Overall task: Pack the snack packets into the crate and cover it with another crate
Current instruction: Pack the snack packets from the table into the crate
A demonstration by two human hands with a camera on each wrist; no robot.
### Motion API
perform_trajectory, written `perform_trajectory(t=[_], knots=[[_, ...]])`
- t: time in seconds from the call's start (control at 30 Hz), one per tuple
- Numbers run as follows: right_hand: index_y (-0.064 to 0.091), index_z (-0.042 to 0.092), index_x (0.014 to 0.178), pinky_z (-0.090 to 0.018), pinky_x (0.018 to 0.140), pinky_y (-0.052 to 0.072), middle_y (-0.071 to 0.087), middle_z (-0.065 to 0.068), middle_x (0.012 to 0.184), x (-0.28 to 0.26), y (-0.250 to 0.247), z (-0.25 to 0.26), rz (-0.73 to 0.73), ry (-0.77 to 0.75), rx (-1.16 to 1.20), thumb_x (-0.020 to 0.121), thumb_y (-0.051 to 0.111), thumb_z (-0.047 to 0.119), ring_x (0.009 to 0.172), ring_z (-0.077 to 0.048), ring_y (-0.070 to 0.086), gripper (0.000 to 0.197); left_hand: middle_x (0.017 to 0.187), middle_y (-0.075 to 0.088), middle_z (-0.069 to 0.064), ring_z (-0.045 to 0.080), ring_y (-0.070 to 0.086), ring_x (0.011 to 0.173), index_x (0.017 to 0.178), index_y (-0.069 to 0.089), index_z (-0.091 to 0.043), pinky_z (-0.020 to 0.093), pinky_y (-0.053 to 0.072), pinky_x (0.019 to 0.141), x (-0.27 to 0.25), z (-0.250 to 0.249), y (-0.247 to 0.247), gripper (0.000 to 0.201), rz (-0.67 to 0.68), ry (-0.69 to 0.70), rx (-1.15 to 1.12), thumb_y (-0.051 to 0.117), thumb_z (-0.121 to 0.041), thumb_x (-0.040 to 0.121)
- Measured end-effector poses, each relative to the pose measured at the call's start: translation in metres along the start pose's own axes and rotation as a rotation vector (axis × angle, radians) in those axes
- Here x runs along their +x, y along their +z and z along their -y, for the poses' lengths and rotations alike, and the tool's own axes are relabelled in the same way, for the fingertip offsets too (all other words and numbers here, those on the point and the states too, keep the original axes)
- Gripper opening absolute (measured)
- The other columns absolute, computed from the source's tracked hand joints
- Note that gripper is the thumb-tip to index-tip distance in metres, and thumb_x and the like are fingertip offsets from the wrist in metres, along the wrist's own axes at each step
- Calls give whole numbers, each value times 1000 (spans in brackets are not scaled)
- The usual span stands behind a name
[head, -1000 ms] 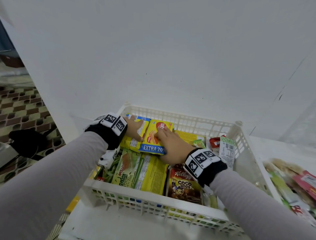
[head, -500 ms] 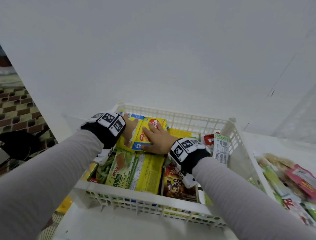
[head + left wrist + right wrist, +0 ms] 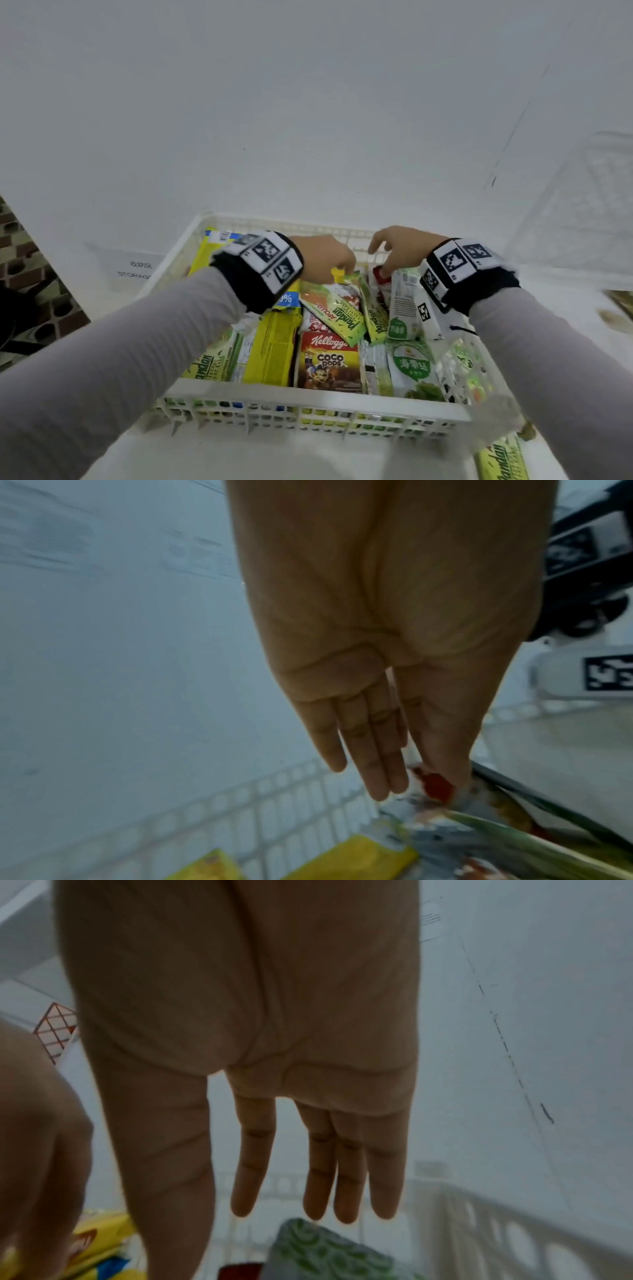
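Observation:
A white mesh crate (image 3: 308, 394) holds several snack packets, among them Coco Pops (image 3: 329, 363) and yellow wafer packs (image 3: 274, 346). My left hand (image 3: 342, 267) is near the back wall and pinches the top edge of a green Pandan packet (image 3: 342, 315), which stands tilted. In the left wrist view the thumb and straight fingers (image 3: 380, 777) meet on that packet's edge (image 3: 496, 840). My right hand (image 3: 383, 253) hovers beside it, fingers spread and holding nothing, over a red packet (image 3: 380, 284) and a green-white packet (image 3: 404, 308). The right wrist view shows its straight fingers (image 3: 346, 1191) above a green-patterned packet (image 3: 325, 1256).
The white wall stands right behind the crate. A loose Pandan packet (image 3: 503, 459) lies outside the crate at the front right, with more packets at the right edge (image 3: 616, 305). A pale mesh shape (image 3: 589, 192) stands at the right. Patterned floor (image 3: 27, 274) drops off on the left.
Both hands left the yellow wafer packet at the crate's back left and moved right. The left now pinches a green Pandan packet; the right has lifted and spread.

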State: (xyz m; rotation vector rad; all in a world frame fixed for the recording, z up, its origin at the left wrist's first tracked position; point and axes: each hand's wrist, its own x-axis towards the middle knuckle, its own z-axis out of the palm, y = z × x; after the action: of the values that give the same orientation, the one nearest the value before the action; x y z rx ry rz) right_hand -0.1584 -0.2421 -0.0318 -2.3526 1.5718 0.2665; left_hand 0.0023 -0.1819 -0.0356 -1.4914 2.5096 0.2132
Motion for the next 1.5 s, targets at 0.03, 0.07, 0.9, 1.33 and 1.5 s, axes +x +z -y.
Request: perform_trajectory(t=[0.03, 0.07, 0.9, 1.33, 1.5], knots=[[53, 15, 126, -27, 78, 40, 48, -7, 132, -1, 1, -3, 31, 22, -45, 78, 73, 12, 110, -22, 51, 52, 130, 52, 5, 20, 51, 116, 129, 50, -14, 21, 40, 80, 8, -10, 3, 40, 46, 25, 31, 50, -5, 91], [55, 12, 124, -27, 77, 40, 51, -8, 130, -2, 3, -5, 55, 40, -80, 77, 74, 11, 110, -23, 52, 51, 124, 54, 6, 21, 53, 110, 128, 51, -12, 21, 38, 72, 16, -18, 7, 40, 108, 32, 79, 50, -2, 89], [67, 11, 97, -19, 52, 34, 59, -3, 92, -40, -54, -16, -139, -9, -204, 83, 63, 7, 82, -18, 52, 16, 80, 40, -3, 14, 41, 73, 103, 56, 0, 23, 34, 69, -9, -26, -18, 18, -55, -62, -91, 47, -14, 96], [59, 14, 85, -38, 66, 56, 63, -10, 83, -8, 1, 72, -105, -400, 506, 83, 60, 0, 68, -22, 61, 14, 83, 50, 2, 28, 46, 83, 125, 51, -11, 31, 37, 69, -85, 20, 5, 29, 696, -225, 238, 44, -13, 97], [57, 7, 98, -30, 57, 55, 61, -8, 86, 13, 44, 110, 117, -447, 612, 87, 54, -4, 71, -21, 61, 16, 85, 52, 11, 24, 43, 68, 99, 47, -13, 29, 35, 57, -88, 25, 25, 9, 894, -210, 291, 38, -10, 98]])
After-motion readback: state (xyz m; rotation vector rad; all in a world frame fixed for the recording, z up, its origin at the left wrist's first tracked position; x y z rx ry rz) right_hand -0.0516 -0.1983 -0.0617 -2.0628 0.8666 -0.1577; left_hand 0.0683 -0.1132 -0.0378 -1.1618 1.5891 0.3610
